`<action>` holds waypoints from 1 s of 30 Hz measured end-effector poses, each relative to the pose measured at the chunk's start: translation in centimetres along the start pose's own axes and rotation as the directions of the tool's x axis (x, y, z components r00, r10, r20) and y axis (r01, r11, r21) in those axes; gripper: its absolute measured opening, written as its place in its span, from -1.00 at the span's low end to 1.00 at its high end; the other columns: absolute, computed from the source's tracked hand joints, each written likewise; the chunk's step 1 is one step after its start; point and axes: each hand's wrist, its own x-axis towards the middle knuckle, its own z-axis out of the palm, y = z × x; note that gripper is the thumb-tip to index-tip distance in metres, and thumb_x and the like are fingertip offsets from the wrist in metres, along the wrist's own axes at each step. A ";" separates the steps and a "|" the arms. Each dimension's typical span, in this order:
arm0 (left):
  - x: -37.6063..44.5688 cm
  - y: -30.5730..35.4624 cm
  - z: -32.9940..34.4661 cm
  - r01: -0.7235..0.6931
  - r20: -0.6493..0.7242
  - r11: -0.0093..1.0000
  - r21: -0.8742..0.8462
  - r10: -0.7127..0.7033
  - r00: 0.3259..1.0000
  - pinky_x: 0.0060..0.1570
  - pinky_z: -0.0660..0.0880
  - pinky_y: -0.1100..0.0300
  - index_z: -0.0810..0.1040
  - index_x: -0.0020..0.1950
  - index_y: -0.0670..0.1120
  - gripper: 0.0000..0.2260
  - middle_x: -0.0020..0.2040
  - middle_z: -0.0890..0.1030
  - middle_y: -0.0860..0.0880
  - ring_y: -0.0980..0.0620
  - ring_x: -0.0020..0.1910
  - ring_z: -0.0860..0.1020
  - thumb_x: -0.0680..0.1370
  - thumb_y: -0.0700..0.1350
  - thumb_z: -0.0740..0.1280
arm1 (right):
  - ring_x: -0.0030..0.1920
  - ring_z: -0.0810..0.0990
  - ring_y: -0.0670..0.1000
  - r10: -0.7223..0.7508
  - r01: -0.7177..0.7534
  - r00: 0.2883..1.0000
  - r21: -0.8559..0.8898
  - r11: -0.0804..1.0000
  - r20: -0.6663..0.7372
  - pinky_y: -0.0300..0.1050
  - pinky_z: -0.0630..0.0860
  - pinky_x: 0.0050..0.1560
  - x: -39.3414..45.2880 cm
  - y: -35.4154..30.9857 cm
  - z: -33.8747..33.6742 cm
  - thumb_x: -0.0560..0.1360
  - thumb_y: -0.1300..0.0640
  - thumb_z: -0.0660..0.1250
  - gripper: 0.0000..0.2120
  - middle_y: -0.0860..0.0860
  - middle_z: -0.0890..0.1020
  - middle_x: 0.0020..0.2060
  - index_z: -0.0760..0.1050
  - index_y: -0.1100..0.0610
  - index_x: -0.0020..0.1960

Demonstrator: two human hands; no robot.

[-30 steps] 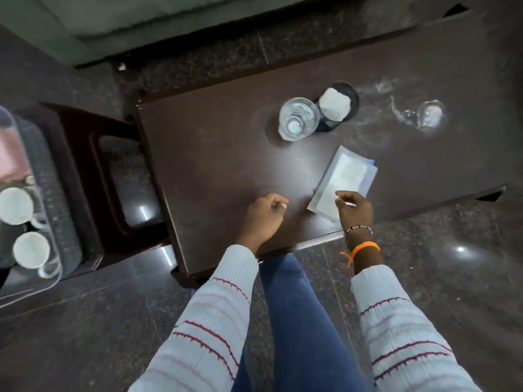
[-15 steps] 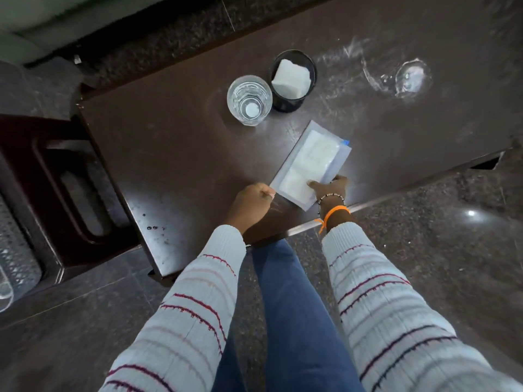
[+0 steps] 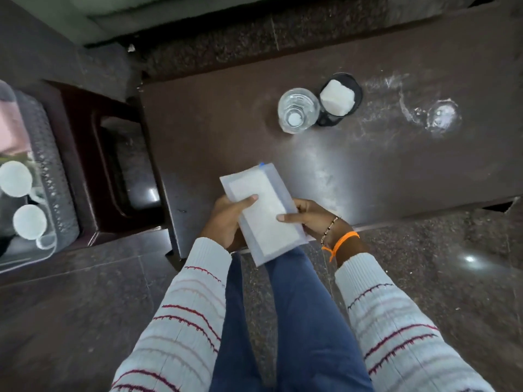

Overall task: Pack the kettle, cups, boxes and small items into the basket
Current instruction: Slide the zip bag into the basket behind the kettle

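Note:
A flat white packet in clear plastic (image 3: 261, 210) is lifted off the near edge of the dark table (image 3: 226, 123). My left hand (image 3: 229, 219) grips its left side with the thumb on top. My right hand (image 3: 311, 219) holds its right side, thumb across the front. At the far left, the translucent grey basket (image 3: 56, 193) holds two white cups (image 3: 15, 178) (image 3: 29, 222) and something pink. On the table stand a clear glass (image 3: 297, 113) and a black holder with white paper (image 3: 338, 100).
A dark wooden stool (image 3: 110, 165) stands between the table and the basket. White scuff marks and a ring stain (image 3: 441, 117) mark the table's right part. Polished stone floor lies around my legs, and a green sofa edge runs along the top.
The packet lay on the table with only my right hand at its corner. Now both hands hold it, raised and drawn toward me. The basket has come back into view at left.

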 end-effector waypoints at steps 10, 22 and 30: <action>-5.2 3.1 -11.1 -0.317 -0.257 0.728 -0.608 0.197 0.946 0.27 0.44 -0.04 0.37 0.39 -0.14 -0.60 0.31 0.53 -0.13 -0.09 0.27 0.51 0.54 -0.22 0.28 | -0.08 0.61 -0.10 -0.162 0.152 0.984 0.119 0.981 0.079 -0.14 0.60 -0.10 2.1 -4.7 12.6 0.50 0.25 0.25 -0.80 -0.14 0.65 -0.14 0.51 -0.03 -0.02; -10.0 8.9 -26.9 -0.573 -0.478 0.735 -0.363 0.381 0.791 0.18 0.48 0.17 0.53 0.05 -0.07 -0.82 -0.08 0.63 0.02 0.06 -0.01 0.58 0.52 -0.31 0.29 | -0.22 0.63 -0.19 -0.492 0.479 0.863 -0.121 0.869 -0.114 -0.26 0.60 -0.24 8.0 -12.9 30.0 0.51 0.35 0.22 -0.74 -0.15 0.66 -0.18 0.44 0.08 0.11; -8.0 10.3 -32.4 -0.507 -0.520 0.840 -0.195 0.350 0.779 0.14 0.47 0.06 0.55 -0.06 -0.04 -0.83 -0.12 0.56 -0.10 -0.01 -0.11 0.53 0.51 -0.29 0.28 | -0.21 0.55 -0.14 -0.626 0.586 0.769 -0.251 0.771 -0.128 -0.22 0.54 -0.13 15.0 -17.9 43.2 0.46 0.41 0.25 -0.71 -0.03 0.58 -0.15 0.32 0.05 -0.03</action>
